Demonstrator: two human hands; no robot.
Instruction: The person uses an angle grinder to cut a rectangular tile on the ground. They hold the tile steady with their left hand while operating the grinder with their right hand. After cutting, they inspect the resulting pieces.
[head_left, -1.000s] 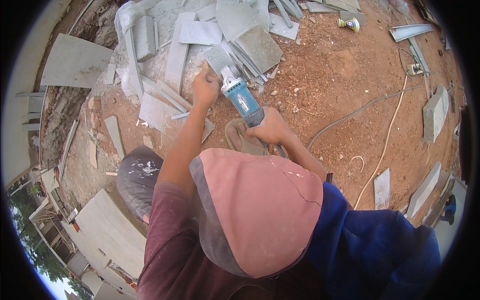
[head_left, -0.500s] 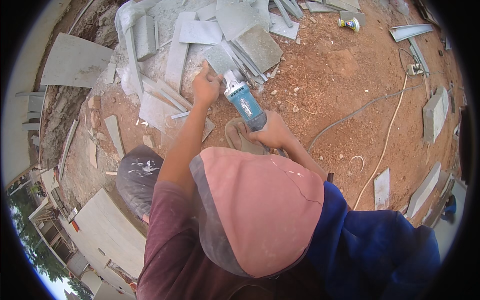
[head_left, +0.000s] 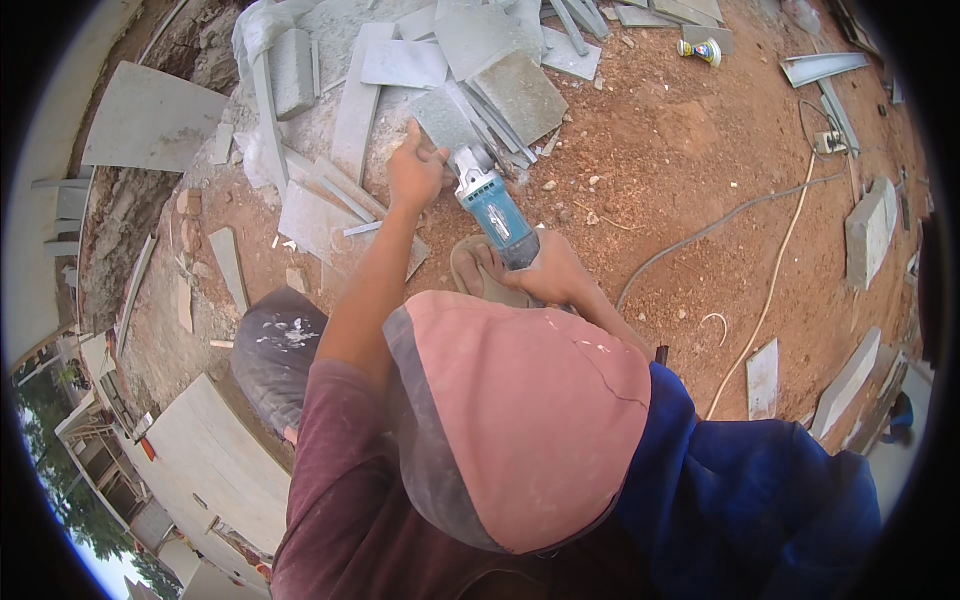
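Observation:
My left hand [head_left: 415, 175] is closed on the left edge of a grey stone tile [head_left: 443, 118], fingers curled at its side. My right hand [head_left: 558, 268] grips the rear of a teal angle grinder [head_left: 500, 210], whose silver head and disc sit beside that tile’s lower right edge. Leaning pieces [head_left: 515, 95] lie just right of the tile. A sandalled foot [head_left: 475, 270] shows beneath the grinder, and a pink and grey cloth shape [head_left: 515, 420] fills the lower middle, hiding what is under it.
Loose slabs [head_left: 400, 62] and offcuts litter the reddish dirt. A large slab [head_left: 150, 120] lies by a trench at left. Cables [head_left: 740, 203] run to a socket [head_left: 830, 143] at right, near a concrete block [head_left: 868, 235]. A person in blue [head_left: 898, 415] appears at the far right rim.
The grinder and my right hand have shifted slightly right and down, with the head turned a little. My left hand stays at the tile’s edge.

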